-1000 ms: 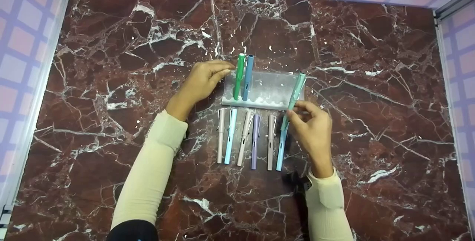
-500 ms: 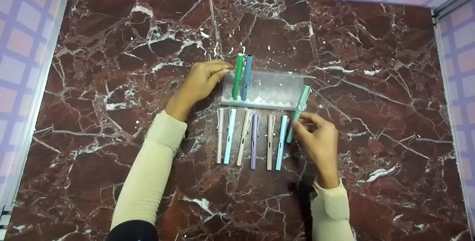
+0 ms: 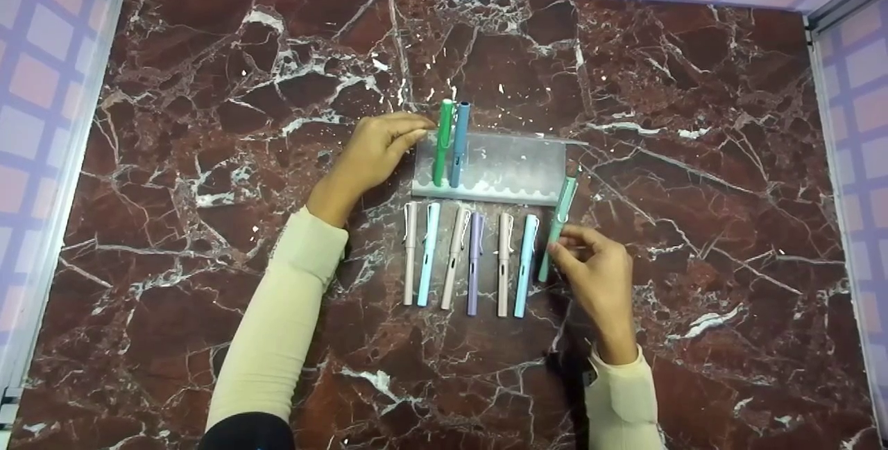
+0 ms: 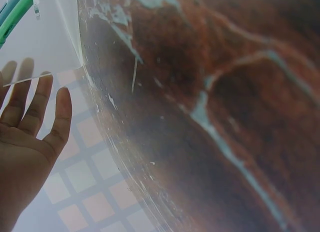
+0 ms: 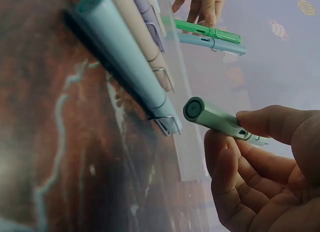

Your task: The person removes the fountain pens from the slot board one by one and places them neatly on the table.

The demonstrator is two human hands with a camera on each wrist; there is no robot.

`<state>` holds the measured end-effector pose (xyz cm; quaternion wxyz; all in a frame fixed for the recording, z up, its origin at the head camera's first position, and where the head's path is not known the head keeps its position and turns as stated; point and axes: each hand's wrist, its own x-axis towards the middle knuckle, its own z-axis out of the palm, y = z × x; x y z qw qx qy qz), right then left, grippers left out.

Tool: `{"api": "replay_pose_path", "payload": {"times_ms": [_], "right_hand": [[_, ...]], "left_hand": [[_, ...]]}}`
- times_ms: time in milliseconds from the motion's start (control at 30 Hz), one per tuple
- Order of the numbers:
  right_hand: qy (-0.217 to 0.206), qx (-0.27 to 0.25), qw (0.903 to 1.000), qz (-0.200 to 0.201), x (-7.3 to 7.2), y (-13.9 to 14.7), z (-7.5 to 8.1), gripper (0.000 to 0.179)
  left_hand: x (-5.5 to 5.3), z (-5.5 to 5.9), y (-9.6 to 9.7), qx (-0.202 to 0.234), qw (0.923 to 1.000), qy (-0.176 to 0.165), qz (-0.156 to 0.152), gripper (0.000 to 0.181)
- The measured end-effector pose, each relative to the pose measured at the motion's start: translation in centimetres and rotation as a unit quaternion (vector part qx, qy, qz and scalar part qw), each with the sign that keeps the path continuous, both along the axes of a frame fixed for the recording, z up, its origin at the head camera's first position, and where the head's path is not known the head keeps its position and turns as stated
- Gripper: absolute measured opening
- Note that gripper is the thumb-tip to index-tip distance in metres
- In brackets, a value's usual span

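Observation:
My right hand pinches a mint-green pen between thumb and fingers, off the right end of a clear pen stand. In the right wrist view the blunt barrel end of this pen faces the camera. At the stand's upper left corner my left hand pinches the panel edge; in the left wrist view the fingertips show at and behind the clear sheet. A bright green pen and a blue pen stand upright in the stand's left slots.
Several capped pens lie in a row before the stand, among them a purple pen and, at the right end, a light blue pen. White-notched slots line the stand's front. Checked walls border the marbled table.
My right hand has drawn the mint-green pen down and to the right, away from over the stand and the light blue pen. My left hand has stayed at the stand's corner.

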<state>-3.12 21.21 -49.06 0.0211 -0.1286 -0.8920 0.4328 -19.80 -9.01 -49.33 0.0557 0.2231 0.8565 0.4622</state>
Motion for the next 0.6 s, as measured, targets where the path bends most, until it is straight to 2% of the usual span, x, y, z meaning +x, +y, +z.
{"api": "replay_pose_path", "payload": {"times_ms": [600], "right_hand": [[-0.036, 0.04, 0.9985, 0.012, 1.5, 0.4, -0.7, 0.019]], "left_hand": [[0.0, 0.0, 0.0, 0.003, 1.0, 0.005, 0.0, 0.024]]}}
